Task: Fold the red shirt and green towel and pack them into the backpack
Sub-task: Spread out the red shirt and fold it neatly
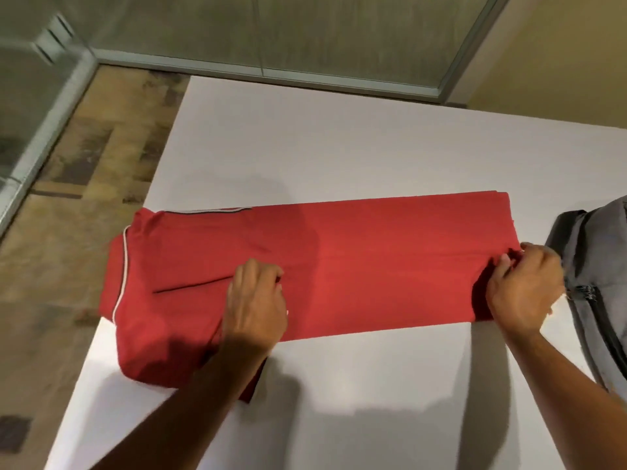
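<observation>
1. Shirt-folding stage: the long red cotton shirt (305,266), folded into a strip, lies across the white table (339,147).
2. Left hand (256,300) presses its middle, fingers curled, possibly pinching; right hand (522,290) pinches the 3 o'clock hem.
3. Next, probably: carry that hem toward 9 o'clock; the grey fabric backpack (597,283) waits at 3 o'clock.

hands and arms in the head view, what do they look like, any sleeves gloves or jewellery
Both arms are bare from the bottom edge of the picture up to the wrists: no sleeve shows on either forearm. The left hand and right hand wear no gloves. No watch, bracelet or ring is visible, though the picture is somewhat blurred, so a thin ring could be missed.
</observation>
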Demonstrator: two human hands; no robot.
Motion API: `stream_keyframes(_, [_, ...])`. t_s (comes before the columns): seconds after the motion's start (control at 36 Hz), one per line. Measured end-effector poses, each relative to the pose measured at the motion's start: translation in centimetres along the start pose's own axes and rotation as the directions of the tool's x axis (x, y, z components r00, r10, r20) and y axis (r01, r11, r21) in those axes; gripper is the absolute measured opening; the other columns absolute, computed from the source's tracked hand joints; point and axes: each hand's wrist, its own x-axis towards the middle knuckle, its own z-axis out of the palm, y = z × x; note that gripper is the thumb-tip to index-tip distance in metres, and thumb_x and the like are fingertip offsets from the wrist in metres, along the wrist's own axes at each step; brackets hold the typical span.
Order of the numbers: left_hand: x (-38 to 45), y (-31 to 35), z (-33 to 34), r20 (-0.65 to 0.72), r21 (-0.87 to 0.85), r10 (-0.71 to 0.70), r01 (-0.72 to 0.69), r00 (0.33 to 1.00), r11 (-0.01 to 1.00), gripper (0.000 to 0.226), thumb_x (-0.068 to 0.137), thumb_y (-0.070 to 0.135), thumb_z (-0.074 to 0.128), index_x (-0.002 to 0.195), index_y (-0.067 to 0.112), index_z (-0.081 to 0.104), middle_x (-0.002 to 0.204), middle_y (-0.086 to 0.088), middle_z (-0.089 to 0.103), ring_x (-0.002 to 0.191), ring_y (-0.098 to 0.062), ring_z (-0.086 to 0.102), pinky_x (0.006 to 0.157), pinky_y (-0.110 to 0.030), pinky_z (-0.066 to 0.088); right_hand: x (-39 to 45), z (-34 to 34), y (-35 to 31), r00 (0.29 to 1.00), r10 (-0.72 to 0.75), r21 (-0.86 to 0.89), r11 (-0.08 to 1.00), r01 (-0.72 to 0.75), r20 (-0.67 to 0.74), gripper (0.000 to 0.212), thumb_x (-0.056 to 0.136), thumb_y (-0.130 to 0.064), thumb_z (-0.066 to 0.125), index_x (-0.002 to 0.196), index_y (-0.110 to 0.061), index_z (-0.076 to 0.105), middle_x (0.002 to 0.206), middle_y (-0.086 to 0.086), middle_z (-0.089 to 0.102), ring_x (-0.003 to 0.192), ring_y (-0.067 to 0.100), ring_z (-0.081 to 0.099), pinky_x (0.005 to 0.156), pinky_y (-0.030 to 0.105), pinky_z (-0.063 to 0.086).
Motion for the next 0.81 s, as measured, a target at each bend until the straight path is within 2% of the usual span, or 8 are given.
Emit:
stream_keyframes(0.08, [-2.2, 0.7, 0.3, 0.071, 0.052, 0.024, -0.028, 0.997, 0.998, 0.017, 0.086, 0.023, 0.056, 0.103, 0.023, 0.059, 0.103, 0.0, 0.054, 0.093, -0.028, 0.055, 0.078, -0.043, 0.045, -3.1, 0.2, -2.7, 0.976, -0.193, 0.066, 0.98, 0.187, 0.103, 0.05, 0.104, -0.036, 0.041, 0.136, 0.0, 0.052, 0.144, 0.028, 0.047, 0.132, 0.047, 0.045, 0.109, 0.061, 0.036])
stream_keyframes(0.17, [-3.8, 0.4, 1.3, 0.163, 0.117, 0.003, -0.022, 0.987, 0.993, 0.036, 0.088, 0.036, 0.051, 0.12, 0.022, 0.06, 0.13, -0.004, 0.057, 0.121, -0.029, 0.055, 0.094, -0.044, 0.048, -7.2, 0.6, -6.4, 0.889, -0.403, 0.143, 0.914, 0.379, 0.216, 0.056, 0.104, -0.041, 0.04, 0.147, -0.006, 0.047, 0.158, 0.019, 0.039, 0.146, 0.039, 0.035, 0.118, 0.059, 0.028])
stream_keyframes(0.25, [-4.6, -0.1, 2.1, 0.252, 0.172, 0.009, -0.054, 0.968, 0.984, 0.054, 0.095, 0.043, 0.045, 0.142, 0.017, 0.054, 0.155, -0.01, 0.046, 0.147, -0.028, 0.037, 0.115, -0.046, 0.039, -11.1, 1.2, -9.9, 0.774, -0.558, 0.194, 0.83, 0.523, 0.299, 0.061, 0.105, -0.044, 0.04, 0.157, -0.011, 0.038, 0.168, 0.01, 0.028, 0.155, 0.03, 0.024, 0.124, 0.052, 0.018])
stream_keyframes(0.33, [-5.1, -0.9, 2.1, 0.339, 0.172, 0.033, -0.096, 0.94, 0.98, 0.066, 0.098, 0.045, 0.039, 0.158, 0.017, 0.033, 0.168, -0.01, 0.023, 0.156, -0.024, 0.018, 0.124, -0.044, 0.025, -14.1, 2.1, -12.9, 0.682, -0.648, 0.245, 0.761, 0.601, 0.339, 0.065, 0.105, -0.045, 0.039, 0.162, -0.015, 0.031, 0.171, 0.006, 0.021, 0.159, 0.023, 0.016, 0.126, 0.05, 0.017])
stream_keyframes(0.42, [-5.1, -1.4, 1.9, 0.381, 0.145, 0.057, -0.12, 0.923, 0.982, 0.07, 0.1, 0.045, 0.04, 0.161, 0.018, 0.021, 0.171, -0.009, 0.011, 0.158, -0.023, 0.01, 0.126, -0.043, 0.018, -15.8, 3.2, -14.3, 0.627, -0.679, 0.24, 0.728, 0.642, 0.383, 0.066, 0.106, -0.047, 0.033, 0.164, -0.017, 0.024, 0.173, 0.003, 0.013, 0.16, 0.02, 0.01, 0.126, 0.051, 0.017])
stream_keyframes(0.56, [-5.3, -2.2, 1.2, 0.38, 0.098, 0.099, -0.146, 0.92, 0.984, 0.068, 0.102, 0.046, 0.032, 0.161, 0.015, 0.021, 0.171, -0.008, 0.01, 0.158, -0.02, 0.008, 0.127, -0.042, 0.017, -16.6, 4.1, -14.3, 0.617, -0.655, 0.191, 0.737, 0.648, 0.436, 0.067, 0.107, -0.052, 0.02, 0.166, -0.022, 0.008, 0.174, -0.001, -0.001, 0.16, 0.016, -0.002, 0.128, 0.052, 0.012])
stream_keyframes(0.69, [-6.7, -3.5, -0.7, 0.327, 0.01, 0.166, -0.179, 0.93, 0.984, 0.059, 0.105, 0.04, 0.034, 0.159, 0.016, 0.032, 0.169, -0.004, 0.021, 0.157, -0.015, 0.011, 0.126, -0.04, 0.02, -16.5, 3.7, -14.7, 0.609, -0.639, 0.18, 0.745, 0.643, 0.469, 0.067, 0.107, -0.053, 0.017, 0.166, -0.024, 0.003, 0.174, -0.003, -0.005, 0.16, 0.015, -0.006, 0.128, 0.052, 0.01])
stream_keyframes(0.81, [-8.7, -6.1, -2.7, 0.192, -0.102, 0.158, -0.14, 0.969, 0.985, 0.048, 0.102, 0.023, 0.045, 0.149, 0.013, 0.049, 0.163, -0.002, 0.037, 0.155, -0.015, 0.022, 0.122, -0.042, 0.03, -16.9, 2.9, -15.8, 0.653, -0.594, 0.211, 0.794, 0.57, 0.469, 0.068, 0.105, -0.052, 0.023, 0.166, -0.021, 0.016, 0.174, -0.002, 0.003, 0.16, 0.015, -0.001, 0.129, 0.048, 0.008])
